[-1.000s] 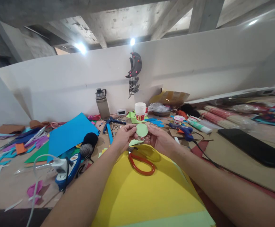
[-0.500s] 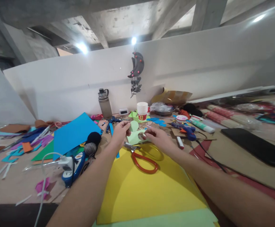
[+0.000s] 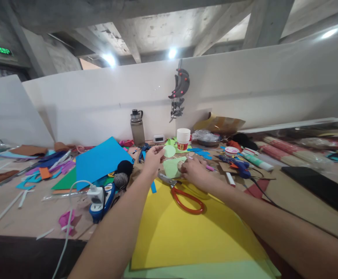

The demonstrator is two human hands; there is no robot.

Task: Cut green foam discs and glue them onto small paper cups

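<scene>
We work at a cluttered craft table (image 3: 26, 217) under a bare concrete ceiling, with a white partition behind it. Nearest to us lies a big yellow sheet (image 3: 186, 236), and red-handled scissors (image 3: 186, 197) rest on its far edge. Just beyond, our right hand (image 3: 194, 173) curls down onto a pale green offcut (image 3: 171, 167); we cannot tell whether it pinches or merely presses. Our left hand (image 3: 154, 157) is raised a little above the table and pinches a small green circle (image 3: 169, 151) at its left rim between thumb and fingertips.

We judge the circle very light, thin and bendable, likely foam or card. It creases easily, so a gentle hold at the rim suits it better than a squeeze across the middle.

Farther left a blue sheet (image 3: 99, 162) leans over other scraps. Behind the hands stand stacked paper cups (image 3: 183, 138) and a water bottle (image 3: 137, 128), against the wall.
</scene>
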